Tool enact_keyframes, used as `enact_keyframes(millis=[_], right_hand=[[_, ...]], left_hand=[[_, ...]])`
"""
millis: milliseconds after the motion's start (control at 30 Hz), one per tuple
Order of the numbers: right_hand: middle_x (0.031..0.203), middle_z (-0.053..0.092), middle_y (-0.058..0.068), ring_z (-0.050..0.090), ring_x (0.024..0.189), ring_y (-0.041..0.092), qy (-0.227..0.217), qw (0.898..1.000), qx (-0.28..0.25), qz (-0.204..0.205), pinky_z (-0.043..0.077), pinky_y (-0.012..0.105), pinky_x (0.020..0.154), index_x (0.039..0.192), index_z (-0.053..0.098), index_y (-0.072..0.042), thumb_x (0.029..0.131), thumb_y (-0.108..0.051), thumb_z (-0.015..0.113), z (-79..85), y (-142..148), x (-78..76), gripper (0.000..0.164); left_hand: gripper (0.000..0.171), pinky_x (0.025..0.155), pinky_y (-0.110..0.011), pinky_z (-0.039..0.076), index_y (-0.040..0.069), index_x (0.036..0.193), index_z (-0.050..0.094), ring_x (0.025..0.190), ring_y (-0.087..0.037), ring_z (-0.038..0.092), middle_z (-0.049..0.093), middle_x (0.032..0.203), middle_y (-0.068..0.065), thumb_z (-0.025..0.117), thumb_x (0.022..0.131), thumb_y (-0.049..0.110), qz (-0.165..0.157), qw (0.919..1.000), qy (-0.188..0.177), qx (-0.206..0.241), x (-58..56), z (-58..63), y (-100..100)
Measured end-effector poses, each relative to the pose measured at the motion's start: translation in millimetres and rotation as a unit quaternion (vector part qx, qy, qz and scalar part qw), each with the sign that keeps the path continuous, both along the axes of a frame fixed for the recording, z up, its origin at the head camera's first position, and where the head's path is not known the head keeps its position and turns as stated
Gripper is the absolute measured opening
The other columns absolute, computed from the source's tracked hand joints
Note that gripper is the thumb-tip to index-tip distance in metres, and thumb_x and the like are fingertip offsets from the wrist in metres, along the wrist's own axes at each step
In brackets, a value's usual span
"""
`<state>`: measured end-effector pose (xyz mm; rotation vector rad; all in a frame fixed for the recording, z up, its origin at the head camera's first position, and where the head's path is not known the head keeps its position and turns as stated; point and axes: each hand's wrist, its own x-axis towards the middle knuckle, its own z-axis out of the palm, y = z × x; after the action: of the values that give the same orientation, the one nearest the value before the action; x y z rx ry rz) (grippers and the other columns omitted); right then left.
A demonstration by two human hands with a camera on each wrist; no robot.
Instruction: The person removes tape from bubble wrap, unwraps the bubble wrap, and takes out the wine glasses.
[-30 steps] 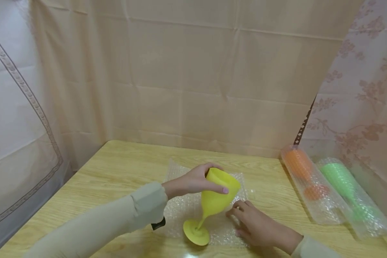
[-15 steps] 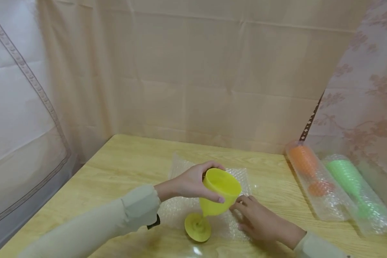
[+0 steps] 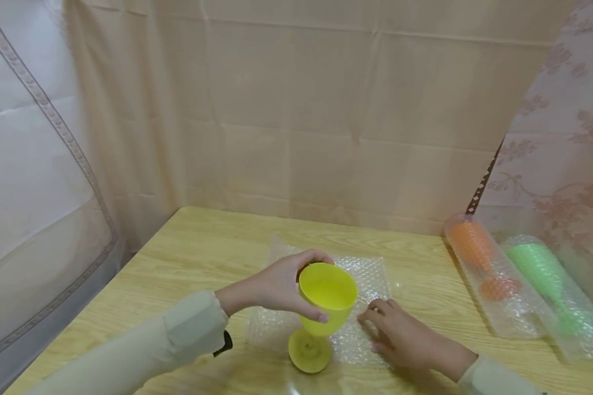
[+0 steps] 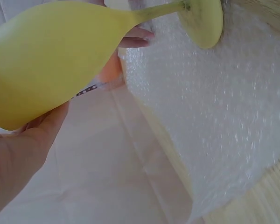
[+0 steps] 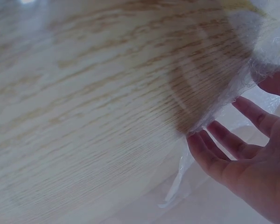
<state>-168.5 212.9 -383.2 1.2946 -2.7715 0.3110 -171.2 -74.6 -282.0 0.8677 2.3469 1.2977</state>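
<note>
A yellow plastic goblet (image 3: 326,299) stands out in the head view, its bowl upward and its round foot low over the bubble wrap (image 3: 272,326). My left hand (image 3: 281,282) grips the bowl from the left side, thumb in front. In the left wrist view the goblet's bowl (image 4: 60,56) fills the upper left, the stem reaching toward the wrap. At the wrap's right side, my right hand (image 3: 405,334) holds its edge with bent fingers. The right wrist view shows that hand's fingertips and thumb along the crumpled, lifted wrap edge (image 5: 224,100).
Two wrapped goblets lie at the table's right: an orange goblet (image 3: 474,247) and a green goblet (image 3: 538,269), each in bubble wrap. A beige curtain (image 3: 286,109) hangs behind the wooden table (image 3: 192,247), with a patterned curtain (image 3: 563,142) at right.
My left hand has turned the tilted goblet more upright, the bowl moving left over the foot. My right hand has stayed at the wrap's edge.
</note>
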Motion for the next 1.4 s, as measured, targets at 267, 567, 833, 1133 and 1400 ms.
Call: enact_keyframes(millis=[267,567,833,1133,1400], right_hand=[[0.114,0.057,0.002,0.05,0.098,0.015,0.002,1.0,0.005,-0.002,0.051,0.034,0.083,0.12,0.059,-0.014,0.079,-0.023,0.075,1.8,2,0.0,0.045],[0.115,0.056,0.003,0.05,0.098,0.014,-0.011,1.0,0.002,-0.002,0.051,0.031,0.08,0.121,0.059,-0.014,0.081,-0.023,0.074,-0.5,3,1.1,0.044],[0.113,0.055,0.003,0.05,0.097,0.014,0.004,1.0,-0.008,0.015,0.05,0.028,0.077,0.121,0.059,-0.013,0.081,-0.024,0.074,-3.0,3,1.1,0.044],[0.117,0.056,0.003,0.052,0.102,0.018,0.005,1.0,-0.003,0.008,0.052,0.034,0.082,0.121,0.058,-0.014,0.08,-0.024,0.075,-1.4,4,0.4,0.045],[0.115,0.057,0.003,0.054,0.101,0.018,0.001,1.0,-0.005,0.003,0.053,0.034,0.083,0.121,0.06,-0.016,0.08,-0.026,0.076,-0.1,3,-1.0,0.044]], left_hand=[[0.077,0.088,-0.022,0.052,0.016,0.133,0.043,0.103,-0.012,0.061,0.058,0.124,-0.001,0.085,0.069,0.018,-0.023,0.9997,0.002,-0.005,2.6,4.1,-9],[0.077,0.089,-0.022,0.052,0.016,0.135,0.042,0.105,-0.014,0.06,0.057,0.125,-0.001,0.085,0.071,0.023,-0.039,0.9986,0.009,-0.035,5.7,11.1,-20],[0.077,0.093,-0.032,0.052,0.015,0.136,0.041,0.106,-0.017,0.06,0.057,0.126,-0.002,0.084,0.072,0.023,-0.037,0.9978,-0.008,-0.054,0.7,25.6,-49],[0.08,0.099,-0.038,0.05,0.01,0.138,0.037,0.111,-0.022,0.059,0.057,0.128,-0.007,0.083,0.073,0.021,-0.032,0.998,-0.016,-0.052,-17.6,37.6,-80],[0.077,0.092,-0.033,0.052,0.008,0.138,0.036,0.106,-0.023,0.058,0.056,0.127,-0.013,0.08,0.077,0.021,0.014,0.9974,-0.004,-0.07,-35.5,48.0,-108]])
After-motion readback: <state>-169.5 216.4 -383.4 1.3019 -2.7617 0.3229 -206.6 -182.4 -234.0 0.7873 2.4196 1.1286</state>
